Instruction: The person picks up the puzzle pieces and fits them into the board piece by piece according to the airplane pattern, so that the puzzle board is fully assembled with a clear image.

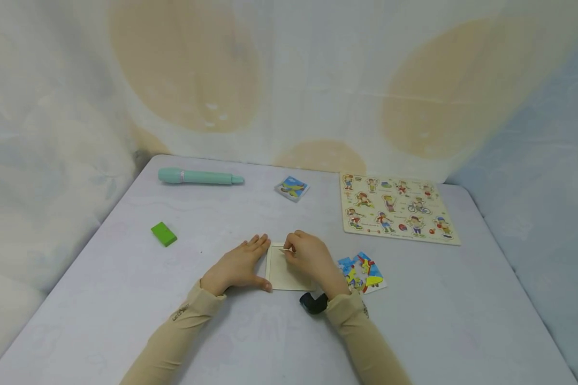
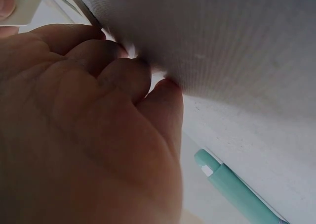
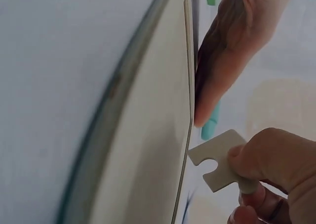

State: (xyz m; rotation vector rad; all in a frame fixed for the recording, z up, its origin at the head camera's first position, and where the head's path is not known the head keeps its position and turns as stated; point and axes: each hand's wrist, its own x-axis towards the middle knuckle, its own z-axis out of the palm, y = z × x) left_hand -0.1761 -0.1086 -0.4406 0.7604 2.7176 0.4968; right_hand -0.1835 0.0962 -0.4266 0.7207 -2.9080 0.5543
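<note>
1 puzzle piece (image 3: 221, 149) pinched by right hand (image 1: 314, 260) fingers; left hand (image 1: 241, 264) fingers extended, touching 1 tray (image 1: 289, 276); 1 green block (image 1: 164, 234).

Nearer than the picture board (image 1: 400, 209), a hand could pass along the right edge of the table (image 1: 477, 315). The jigsaw (image 1: 367, 274) crowded the right hand (image 1: 310, 258); a green block (image 1: 164, 234) lay between the left hand (image 1: 240, 265) and the left edge.

Head camera looks down; close-up wrist views share the puzzle piece (image 3: 220, 155).
</note>
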